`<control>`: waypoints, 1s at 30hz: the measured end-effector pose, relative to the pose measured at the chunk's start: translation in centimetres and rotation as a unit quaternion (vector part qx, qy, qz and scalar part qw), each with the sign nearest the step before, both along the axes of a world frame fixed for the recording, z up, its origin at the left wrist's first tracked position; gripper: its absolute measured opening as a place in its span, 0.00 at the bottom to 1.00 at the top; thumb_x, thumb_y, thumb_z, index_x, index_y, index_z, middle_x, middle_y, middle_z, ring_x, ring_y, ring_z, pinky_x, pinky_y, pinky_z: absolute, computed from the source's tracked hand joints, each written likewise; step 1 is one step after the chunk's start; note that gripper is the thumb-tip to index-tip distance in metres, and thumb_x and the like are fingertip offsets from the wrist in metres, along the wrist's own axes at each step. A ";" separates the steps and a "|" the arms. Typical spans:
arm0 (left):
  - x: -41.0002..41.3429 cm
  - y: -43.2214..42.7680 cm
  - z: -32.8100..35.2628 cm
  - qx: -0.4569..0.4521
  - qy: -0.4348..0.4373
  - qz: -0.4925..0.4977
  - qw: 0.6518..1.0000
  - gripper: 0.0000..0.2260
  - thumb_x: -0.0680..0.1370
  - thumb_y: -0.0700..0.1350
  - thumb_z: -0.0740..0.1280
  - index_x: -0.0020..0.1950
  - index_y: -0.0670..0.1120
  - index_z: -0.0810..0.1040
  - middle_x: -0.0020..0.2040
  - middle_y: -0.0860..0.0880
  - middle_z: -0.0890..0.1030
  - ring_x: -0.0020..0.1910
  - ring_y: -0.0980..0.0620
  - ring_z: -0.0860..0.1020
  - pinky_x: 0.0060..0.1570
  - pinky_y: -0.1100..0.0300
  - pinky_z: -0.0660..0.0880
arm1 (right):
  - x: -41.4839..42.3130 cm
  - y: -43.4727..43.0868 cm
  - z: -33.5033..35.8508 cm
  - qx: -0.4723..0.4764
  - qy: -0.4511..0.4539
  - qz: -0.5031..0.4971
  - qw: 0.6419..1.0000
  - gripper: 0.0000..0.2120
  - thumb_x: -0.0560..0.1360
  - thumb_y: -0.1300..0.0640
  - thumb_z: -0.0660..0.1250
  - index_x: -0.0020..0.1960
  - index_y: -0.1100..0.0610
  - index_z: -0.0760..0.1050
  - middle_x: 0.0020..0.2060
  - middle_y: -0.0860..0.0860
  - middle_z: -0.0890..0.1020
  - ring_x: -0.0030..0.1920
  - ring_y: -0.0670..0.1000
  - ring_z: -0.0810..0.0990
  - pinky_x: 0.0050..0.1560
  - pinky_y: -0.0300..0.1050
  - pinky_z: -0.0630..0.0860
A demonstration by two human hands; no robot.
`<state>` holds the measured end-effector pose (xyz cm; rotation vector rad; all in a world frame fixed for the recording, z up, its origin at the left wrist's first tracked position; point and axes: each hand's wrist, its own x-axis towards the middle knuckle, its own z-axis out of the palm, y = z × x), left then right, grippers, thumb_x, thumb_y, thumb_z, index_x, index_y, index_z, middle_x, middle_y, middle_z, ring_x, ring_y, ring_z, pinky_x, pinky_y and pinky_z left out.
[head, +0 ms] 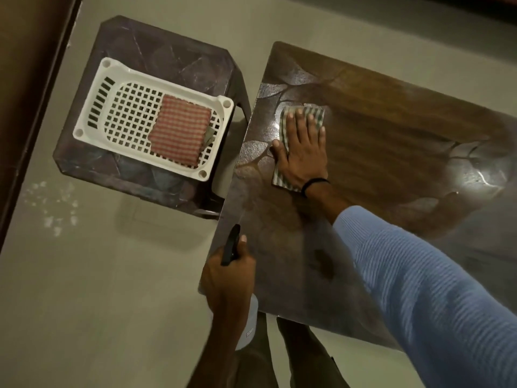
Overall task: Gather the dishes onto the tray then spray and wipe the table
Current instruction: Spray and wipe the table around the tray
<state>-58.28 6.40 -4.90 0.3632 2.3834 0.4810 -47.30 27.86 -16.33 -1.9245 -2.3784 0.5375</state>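
My right hand (303, 147) lies flat with straight fingers on a green-striped cloth (316, 113), pressing it onto the brown patterned table (377, 152) near its left edge. My left hand (228, 275) grips a spray bottle (249, 329) by its black trigger head, held beside the table's near left corner; the pale bottle body hangs below the hand. A white slotted tray (117, 107) sits on a dark stool at the left, holding a folded red-checked cloth (180, 130). No dishes show on the table.
The dark plastic stool (167, 54) stands close to the table's left edge, with a narrow gap between them. A brown wall or door runs along the left border. White specks mark the grey floor (53, 208). My legs stand at the table's near edge.
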 end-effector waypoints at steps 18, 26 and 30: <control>1.5 -6.0 -0.6 0.110 0.074 0.078 0.988 0.11 0.76 0.52 0.72 0.41 0.46 0.81 0.30 0.54 0.78 0.30 0.57 0.76 0.33 0.65 0.68 | -4.5 -5.4 0.6 -0.025 0.016 0.173 0.985 0.32 0.83 0.38 0.44 0.81 0.52 0.45 0.81 0.54 0.50 0.81 0.58 0.45 0.78 0.64 0.48; 1.3 -9.5 0.8 0.117 0.101 0.121 0.981 0.12 0.76 0.49 0.72 0.42 0.40 0.82 0.32 0.46 0.79 0.33 0.42 0.79 0.39 0.56 0.71 | 1.8 -23.5 0.9 -0.028 0.006 0.363 0.931 0.31 0.84 0.43 0.51 0.82 0.51 0.45 0.80 0.52 0.47 0.81 0.56 0.46 0.79 0.57 0.40; 1.4 -10.5 1.8 0.119 0.104 0.131 0.979 0.09 0.76 0.48 0.73 0.43 0.43 0.82 0.31 0.51 0.77 0.32 0.47 0.79 0.37 0.62 0.70 | 3.8 -18.0 1.1 -0.039 -0.022 0.203 0.978 0.30 0.83 0.45 0.50 0.81 0.51 0.47 0.81 0.52 0.49 0.81 0.56 0.47 0.77 0.64 0.51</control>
